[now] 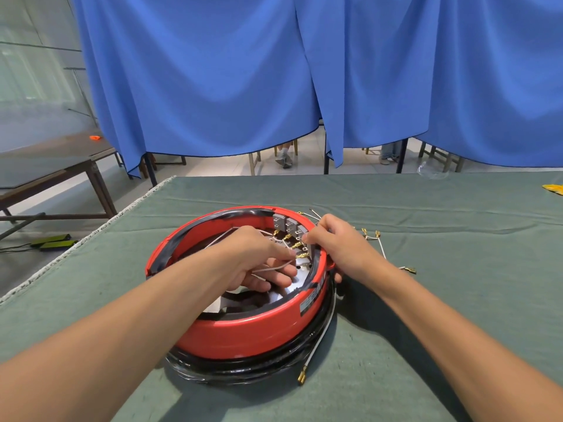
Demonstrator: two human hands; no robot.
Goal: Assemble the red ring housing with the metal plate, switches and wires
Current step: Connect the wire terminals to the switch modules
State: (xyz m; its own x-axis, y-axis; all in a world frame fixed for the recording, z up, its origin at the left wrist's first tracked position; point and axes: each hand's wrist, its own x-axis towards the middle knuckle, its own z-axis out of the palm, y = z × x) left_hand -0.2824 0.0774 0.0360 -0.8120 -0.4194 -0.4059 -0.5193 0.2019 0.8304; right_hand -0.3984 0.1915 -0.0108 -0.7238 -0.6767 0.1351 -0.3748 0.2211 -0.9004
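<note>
A label on the red ring housing is unreadable.

Blue curtains hanging across the back, stopping short of a pale tiled floor | green cloth covering the surface | dark wooden table standing at left | wooden chair legs showing beneath curtains

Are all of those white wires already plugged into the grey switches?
No: several white wires with loose brass ends lie on the green table cover, outside the red ring housing.
</note>
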